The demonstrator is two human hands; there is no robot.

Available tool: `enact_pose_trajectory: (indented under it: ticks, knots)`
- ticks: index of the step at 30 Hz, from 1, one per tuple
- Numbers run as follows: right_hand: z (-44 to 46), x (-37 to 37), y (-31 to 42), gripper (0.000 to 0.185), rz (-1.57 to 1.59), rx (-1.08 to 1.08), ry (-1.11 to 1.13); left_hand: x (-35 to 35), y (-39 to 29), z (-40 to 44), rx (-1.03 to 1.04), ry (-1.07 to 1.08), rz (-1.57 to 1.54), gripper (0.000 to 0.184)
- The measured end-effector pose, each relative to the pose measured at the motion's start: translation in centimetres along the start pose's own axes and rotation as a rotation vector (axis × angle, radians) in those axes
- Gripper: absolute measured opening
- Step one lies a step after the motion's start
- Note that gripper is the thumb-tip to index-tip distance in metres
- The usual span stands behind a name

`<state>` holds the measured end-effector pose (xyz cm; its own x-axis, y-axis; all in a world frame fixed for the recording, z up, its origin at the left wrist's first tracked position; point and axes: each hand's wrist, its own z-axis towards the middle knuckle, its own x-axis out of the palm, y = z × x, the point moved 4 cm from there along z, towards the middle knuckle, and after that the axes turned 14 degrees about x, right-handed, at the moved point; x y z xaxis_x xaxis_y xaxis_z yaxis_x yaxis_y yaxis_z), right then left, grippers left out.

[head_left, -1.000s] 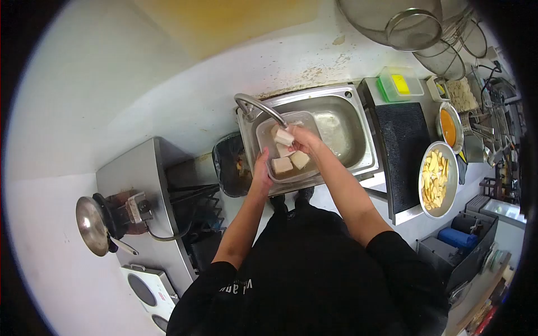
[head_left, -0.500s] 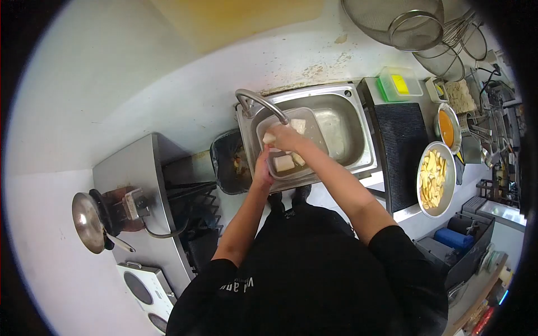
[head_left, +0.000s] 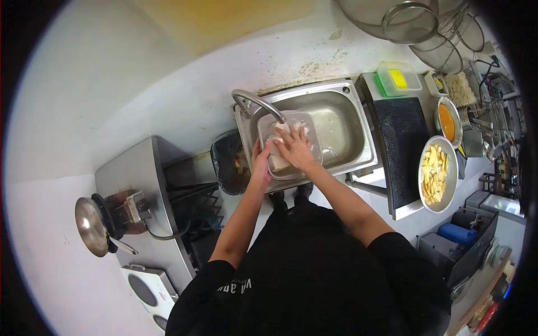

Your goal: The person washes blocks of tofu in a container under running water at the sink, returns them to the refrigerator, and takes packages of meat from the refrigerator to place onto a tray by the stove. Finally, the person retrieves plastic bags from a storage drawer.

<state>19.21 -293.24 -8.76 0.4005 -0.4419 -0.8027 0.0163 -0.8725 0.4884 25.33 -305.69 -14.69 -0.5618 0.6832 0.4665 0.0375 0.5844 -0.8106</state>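
In the sink [head_left: 343,130] a clear plastic tub [head_left: 318,133] stands beneath the curved tap [head_left: 263,103]. Pale white blocks [head_left: 278,162] of food lie inside it, partly covered by my hands; their exact kind is unclear. At the tub's left side, my left hand [head_left: 260,163] grips the rim, thumb on the inner side. My right hand [head_left: 297,151] reaches over the near right edge with its fingers spread flat on top of the blocks.
A black bin [head_left: 219,168] stands left of the sink. To the right are a ridged black mat [head_left: 399,145], a bowl of yellow cut pieces [head_left: 444,193], a bowl of orange contents [head_left: 446,123] and a green-lidded box [head_left: 386,84]. Sieves [head_left: 412,25] hang above.
My right hand has let go of a white block and now lies spread over the blocks. My left hand has shifted slightly left along the tub's side. The view has tilted a little.
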Motion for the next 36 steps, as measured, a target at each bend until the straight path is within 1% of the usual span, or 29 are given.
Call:
enact_pose_trajectory:
  ticks: [1,2,3,5,7,9,11,13,15,16,17,18,20,22,24,25,27,28,29,30,31,33,34,35,36]
  knots:
    - [0.3,0.5,-0.8,0.058,0.075,0.026,-0.008,0.7,-0.3,-0.2,-0.003,0.006,0.004,0.065]
    - [0.6,1.0,-1.6,0.059,0.148,0.049,-0.016,1.4,-0.7,-0.4,0.051,0.010,0.038,0.068]
    - [0.7,1.2,-2.1,0.059,0.151,0.052,-0.018,2.0,-1.2,-0.5,0.105,0.012,0.070,0.071]
    - [0.6,1.4,-2.9,0.060,0.282,-0.014,-0.106,3.1,-1.5,-0.9,0.083,-0.009,0.094,0.072]
    - [0.7,1.7,-3.4,0.059,0.326,-0.016,-0.150,3.9,-1.2,-1.0,0.056,-0.025,0.121,0.073]
    - [0.9,1.8,-4.3,0.059,0.362,-0.012,-0.196,5.2,-1.1,-1.1,0.188,0.021,0.228,0.071]
    - [1.3,2.1,-4.8,0.059,0.514,-0.050,-0.228,6.1,-1.0,-1.0,0.221,0.020,0.293,0.073]
    - [1.9,2.3,-5.0,0.058,0.559,-0.051,-0.195,7.3,-1.4,-0.7,0.265,0.019,0.358,0.075]
    - [2.6,2.8,-5.4,0.057,0.599,-0.049,-0.158,8.3,-2.2,-0.9,0.429,-0.022,0.791,0.080]
    - [3.2,3.3,-5.6,0.056,0.719,-0.047,-0.140,9.4,-2.7,-1.3,0.429,-0.022,0.793,0.080]
    - [3.8,3.8,-5.8,0.054,0.840,-0.045,-0.121,10.5,-3.4,-1.7,0.445,-0.033,0.979,0.082]
    - [4.2,4.0,-5.8,0.054,0.843,-0.047,-0.120,11.4,-3.8,-2.0,0.460,-0.044,1.164,0.084]
    - [5.0,4.4,-6.1,0.053,1.048,-0.036,-0.117,12.7,-4.0,-2.5,0.485,-0.045,1.209,0.086]
    - [4.8,3.9,-5.8,0.053,0.995,-0.037,-0.130,13.3,-4.3,-2.9,0.509,-0.046,1.252,0.088]
    - [4.6,3.0,-5.6,0.054,0.878,-0.036,-0.159,13.6,-4.5,-3.2,0.514,-0.027,1.276,0.078]
    - [4.3,2.3,-5.5,0.055,0.816,-0.036,-0.172,12.3,-3.6,-2.4,0.512,-0.033,1.273,0.078]
    - [4.3,0.4,-5.2,0.056,0.751,-0.045,-0.187,7.2,-0.1,0.8,0.419,-0.063,0.600,0.064]
    - [4.6,-0.2,-4.8,0.055,0.593,-0.026,-0.105,5.1,0.0,1.5,0.419,-0.065,0.598,0.064]
    - [4.5,-0.9,-4.5,0.056,0.431,-0.009,-0.019,2.8,1.2,1.7,0.113,-0.026,0.251,0.058]
    - [4.2,-2.6,-4.2,0.047,0.359,-0.066,-0.130,1.8,2.5,1.3,-0.184,0.016,-0.104,0.053]
    - [4.1,-4.4,-4.2,0.047,0.348,-0.077,-0.124,0.8,3.0,1.0,-0.177,0.009,-0.117,0.053]
    - [4.2,-5.4,-4.1,0.047,-0.011,-0.115,0.166,-0.2,3.7,-0.4,-0.237,0.062,-0.371,0.048]
    - [3.7,-5.4,-3.3,0.046,-0.142,-0.255,0.136,-0.7,3.7,-0.8,-0.231,0.054,-0.382,0.048]
    - [3.1,-5.3,-2.9,0.046,-0.153,-0.265,0.139,-1.0,3.7,-1.1,-0.243,0.060,-0.380,0.049]
    - [2.3,-5.2,-2.0,0.048,-0.313,-0.308,0.091,-1.0,3.5,-1.1,-0.254,0.070,-0.377,0.049]
